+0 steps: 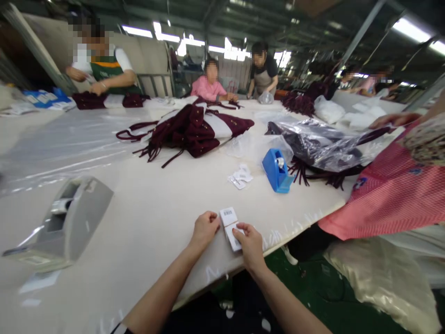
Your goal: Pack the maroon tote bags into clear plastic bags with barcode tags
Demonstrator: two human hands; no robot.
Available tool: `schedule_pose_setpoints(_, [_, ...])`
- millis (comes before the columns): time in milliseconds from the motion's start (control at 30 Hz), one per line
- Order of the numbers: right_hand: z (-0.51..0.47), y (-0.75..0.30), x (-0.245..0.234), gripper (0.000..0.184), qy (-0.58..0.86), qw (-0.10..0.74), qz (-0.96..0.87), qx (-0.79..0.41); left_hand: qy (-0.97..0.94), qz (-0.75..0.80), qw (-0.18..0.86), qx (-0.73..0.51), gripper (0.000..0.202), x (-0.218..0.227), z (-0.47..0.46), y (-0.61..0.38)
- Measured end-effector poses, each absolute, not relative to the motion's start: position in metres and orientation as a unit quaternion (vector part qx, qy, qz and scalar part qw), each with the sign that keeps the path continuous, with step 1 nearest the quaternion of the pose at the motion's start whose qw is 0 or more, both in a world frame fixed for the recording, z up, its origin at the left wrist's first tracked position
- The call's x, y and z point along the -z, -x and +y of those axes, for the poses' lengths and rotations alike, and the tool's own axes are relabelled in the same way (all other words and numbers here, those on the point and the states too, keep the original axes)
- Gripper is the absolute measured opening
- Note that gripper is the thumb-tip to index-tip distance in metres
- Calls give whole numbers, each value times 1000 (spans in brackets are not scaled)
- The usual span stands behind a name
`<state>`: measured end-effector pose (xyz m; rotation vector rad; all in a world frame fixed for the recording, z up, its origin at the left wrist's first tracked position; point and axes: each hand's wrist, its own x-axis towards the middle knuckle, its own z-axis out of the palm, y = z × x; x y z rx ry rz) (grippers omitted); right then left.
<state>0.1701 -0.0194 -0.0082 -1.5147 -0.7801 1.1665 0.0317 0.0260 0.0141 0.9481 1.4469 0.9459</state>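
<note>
My left hand and my right hand meet near the front edge of a big white table. Between them lies a small stack of white barcode tags. The left hand's fingers are curled and pinch the upper tag. The right hand's fingers close on the lower tags at the table's edge.
A grey tape dispenser stands at the left, a blue one to the right, with loose white tags beside it. Maroon garments and a bagged garment lie further back. A person in a pink apron stands close on the right; others work at the far side.
</note>
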Motion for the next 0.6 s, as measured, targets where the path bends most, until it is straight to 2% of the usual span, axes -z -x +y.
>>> schedule_pose_setpoints(100, [-19, -171, 9, 38, 624, 518, -335, -480, -357, 587, 606, -400, 14, -20, 28, -44])
schedule_pose_setpoints(200, [-13, -170, 18, 44, 595, 551, -322, -489, -230, 494, 735, -404, 21, -18, 32, -55])
schedule_pose_setpoints(267, [-8, -169, 24, 48, 566, 575, -304, -507, -149, 429, 780, -431, 21, -14, 35, -60])
schedule_pose_setpoints(433, [-7, -165, 22, 49, 511, 594, -289, -550, -52, 394, 798, -453, 12, -19, 30, -65])
schedule_pose_setpoints(600, [-12, -166, -1, 39, 488, 574, -284, -594, -78, 385, 808, -438, 29, -30, 28, -70])
